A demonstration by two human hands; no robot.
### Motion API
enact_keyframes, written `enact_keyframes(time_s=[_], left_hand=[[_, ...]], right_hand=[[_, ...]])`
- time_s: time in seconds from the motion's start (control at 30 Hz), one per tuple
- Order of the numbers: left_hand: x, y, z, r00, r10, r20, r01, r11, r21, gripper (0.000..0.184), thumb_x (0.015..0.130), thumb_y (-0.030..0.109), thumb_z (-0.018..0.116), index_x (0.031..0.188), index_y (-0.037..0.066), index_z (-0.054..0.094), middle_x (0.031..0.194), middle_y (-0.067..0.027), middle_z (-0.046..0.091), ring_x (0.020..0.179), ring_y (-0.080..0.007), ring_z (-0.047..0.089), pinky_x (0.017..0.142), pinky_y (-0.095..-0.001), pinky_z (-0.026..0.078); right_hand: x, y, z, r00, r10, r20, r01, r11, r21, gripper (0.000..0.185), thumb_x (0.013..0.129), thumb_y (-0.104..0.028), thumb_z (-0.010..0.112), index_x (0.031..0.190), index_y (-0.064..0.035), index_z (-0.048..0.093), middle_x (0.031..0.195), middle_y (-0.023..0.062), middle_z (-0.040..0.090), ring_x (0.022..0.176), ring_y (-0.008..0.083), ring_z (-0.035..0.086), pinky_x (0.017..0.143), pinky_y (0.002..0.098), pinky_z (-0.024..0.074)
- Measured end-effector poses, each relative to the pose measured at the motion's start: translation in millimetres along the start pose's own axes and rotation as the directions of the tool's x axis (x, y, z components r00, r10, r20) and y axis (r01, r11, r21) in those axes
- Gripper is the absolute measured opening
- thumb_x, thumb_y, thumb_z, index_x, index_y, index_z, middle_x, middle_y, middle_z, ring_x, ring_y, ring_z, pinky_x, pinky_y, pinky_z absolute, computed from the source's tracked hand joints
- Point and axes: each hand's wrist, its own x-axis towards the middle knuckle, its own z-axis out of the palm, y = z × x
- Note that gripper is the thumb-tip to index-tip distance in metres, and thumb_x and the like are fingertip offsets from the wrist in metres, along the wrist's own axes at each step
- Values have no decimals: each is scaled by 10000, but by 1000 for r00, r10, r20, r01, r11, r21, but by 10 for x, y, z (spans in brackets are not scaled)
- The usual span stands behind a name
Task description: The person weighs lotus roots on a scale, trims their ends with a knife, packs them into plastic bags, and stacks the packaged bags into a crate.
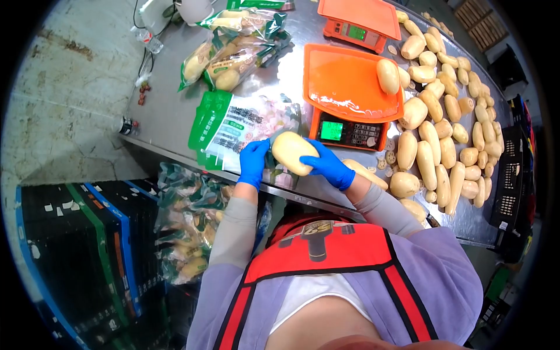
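Observation:
My right hand (pixel 331 167), in a blue glove, is closed around a thick pale lotus root (pixel 293 153) above the table's front edge. Just left of it, my blue-gloved left hand (pixel 254 162) has its fingers closed at the edge of a printed plastic bag (pixel 282 177). The root's left end is close to the left fingers and covers part of the bag. Beneath and behind the hands lie flat printed bags with green ends (pixel 213 122). An orange scale (pixel 350 81) with a lit green display stands beyond my right hand, one lotus root (pixel 387 76) on its pan.
Many lotus roots (pixel 430 140) cover the right side of the metal table (pixel 169 125). A second orange scale (pixel 361 20) stands farther back. Filled bags (pixel 233 58) lie back left; more filled bags (pixel 189 227) are below the table edge, beside dark crates (pixel 70 233).

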Motion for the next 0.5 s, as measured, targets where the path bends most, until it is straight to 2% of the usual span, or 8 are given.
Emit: enact_keyframes(time_s=[0.07, 0.13, 0.2, 0.3, 0.33, 0.4, 0.47, 0.5], left_hand=[[-29, -2, 2, 957, 290, 3, -279, 916, 287, 114, 772, 106, 665, 807, 2, 633, 792, -64, 596, 711, -125, 565, 658, -257, 450], [-44, 43, 20, 937, 343, 62, -338, 853, 398, 83, 753, 79, 666, 811, 26, 636, 894, -96, 589, 817, -185, 572, 729, -295, 455], [-187, 302, 129, 684, 689, 239, -680, 484, 550, 84, 744, 73, 657, 822, 46, 641, 979, -118, 582, 915, -246, 551, 804, -341, 437], [-198, 444, 110, 650, 687, 325, -716, 409, 566, 99, 748, 83, 651, 841, 49, 642, 1086, -138, 562, 996, -282, 517, 877, -377, 397], [-176, 464, 122, 592, 707, 387, -767, 347, 540, 105, 750, 86, 650, 848, 49, 642, 1105, -141, 559, 996, -284, 516, 885, -377, 390], [-191, 460, 112, 613, 681, 402, -761, 372, 531, 76, 769, 100, 650, 809, 44, 617, 1143, -165, 548, 1043, -306, 503, 910, -385, 379], [-102, 370, 65, 575, 681, 453, -804, 369, 466, 79, 783, 107, 641, 812, 54, 590, 1206, -187, 515, 1122, -335, 457, 954, -430, 342], [-116, 394, 84, 593, 678, 434, -793, 396, 464, 75, 787, 109, 635, 809, 57, 587, 1222, -183, 506, 1148, -342, 432, 968, -438, 323]], right_hand=[[69, 93, -54, 997, -74, -3, 73, 989, -127, 728, 748, -256, 696, 1336, -26, 333, 1213, 142, 490, 1093, 184, 477, 920, 324, 400], [74, 90, -2, 978, -191, -83, 164, 952, -260, 751, 746, -268, 699, 1344, -15, 320, 1236, 158, 474, 1116, 204, 462, 942, 317, 381], [55, 83, 58, 965, -258, -53, 222, 905, -363, 768, 739, -294, 697, 1350, -29, 314, 1234, 173, 479, 1118, 229, 475, 939, 330, 386], [64, 5, 97, 901, -403, 163, 394, 600, -696, 831, 704, -389, 687, 1373, -95, 291, 1209, 230, 496, 1099, 335, 519, 913, 380, 414], [45, -80, 73, 953, -243, 182, 289, 541, -790, 818, 696, -343, 702, 1349, -34, 316, 1211, 201, 513, 1090, 281, 532, 915, 359, 414], [38, -274, 106, 963, -225, 146, 247, 532, -810, 773, 721, -350, 689, 1331, -28, 340, 1167, 174, 545, 1033, 268, 557, 881, 355, 439], [209, -26, 17, 934, -356, -41, 298, 834, -464, 682, 736, -391, 665, 1292, -96, 401, 1066, 166, 571, 961, 296, 574, 824, 370, 464], [231, -99, 100, 972, -212, -99, 201, 973, -112, 620, 777, -394, 635, 1272, -88, 421, 1085, 102, 563, 952, 221, 566, 766, 341, 488]])
